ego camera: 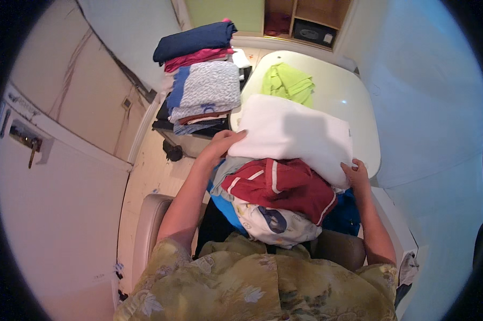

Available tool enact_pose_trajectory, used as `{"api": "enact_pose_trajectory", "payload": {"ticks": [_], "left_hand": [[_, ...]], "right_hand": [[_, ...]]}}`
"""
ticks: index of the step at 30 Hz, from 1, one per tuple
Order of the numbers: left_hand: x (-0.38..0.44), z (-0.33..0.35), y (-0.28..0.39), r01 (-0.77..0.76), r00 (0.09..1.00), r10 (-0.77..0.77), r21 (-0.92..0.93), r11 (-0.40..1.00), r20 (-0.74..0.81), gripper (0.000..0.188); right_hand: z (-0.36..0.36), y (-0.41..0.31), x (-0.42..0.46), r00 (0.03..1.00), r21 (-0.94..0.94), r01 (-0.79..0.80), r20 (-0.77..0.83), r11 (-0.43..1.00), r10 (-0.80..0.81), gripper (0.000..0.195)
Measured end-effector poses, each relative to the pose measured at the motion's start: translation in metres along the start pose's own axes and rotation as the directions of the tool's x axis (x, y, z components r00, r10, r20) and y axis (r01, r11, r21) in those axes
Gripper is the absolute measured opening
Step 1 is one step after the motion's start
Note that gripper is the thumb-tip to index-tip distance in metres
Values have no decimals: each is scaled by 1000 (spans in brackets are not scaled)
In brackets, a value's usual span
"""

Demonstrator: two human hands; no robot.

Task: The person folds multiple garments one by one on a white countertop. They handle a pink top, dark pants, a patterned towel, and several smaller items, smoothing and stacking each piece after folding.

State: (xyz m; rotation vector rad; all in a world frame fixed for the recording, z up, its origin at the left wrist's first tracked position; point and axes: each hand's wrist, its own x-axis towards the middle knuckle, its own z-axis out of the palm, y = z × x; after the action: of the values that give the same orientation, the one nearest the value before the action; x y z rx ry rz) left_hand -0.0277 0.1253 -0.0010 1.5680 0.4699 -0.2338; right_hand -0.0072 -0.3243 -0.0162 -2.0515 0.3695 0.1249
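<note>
A white folded cloth spans the space between my hands, over the near edge of a white table. My left hand grips its left edge, thumb on top. At the lower right corner, my right hand pinches the cloth between thumb and fingers. Directly below it, a heap of clothes rests on my lap. On top of the heap is a red garment with white trim, above a white printed garment. Beyond the white cloth, a crumpled lime-green garment lies on the table.
Left of the table, stacks of folded clothes include a grey-and-blue knit and a navy garment. A door with a metal handle stands at left. Wooden shelves hold a black safe at the back.
</note>
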Motion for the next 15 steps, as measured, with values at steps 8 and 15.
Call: {"api": "enact_pose_trajectory", "payload": {"ticks": [8,15], "left_hand": [[31,-3,22,100,942,18,-333,937,335,58],[32,12,48,235,851,61,-483,844,521,53]], "right_hand": [[-10,-3,18,951,442,-258,271,859,146,56],[-21,-56,20,890,622,-376,449,687,81,56]]}}
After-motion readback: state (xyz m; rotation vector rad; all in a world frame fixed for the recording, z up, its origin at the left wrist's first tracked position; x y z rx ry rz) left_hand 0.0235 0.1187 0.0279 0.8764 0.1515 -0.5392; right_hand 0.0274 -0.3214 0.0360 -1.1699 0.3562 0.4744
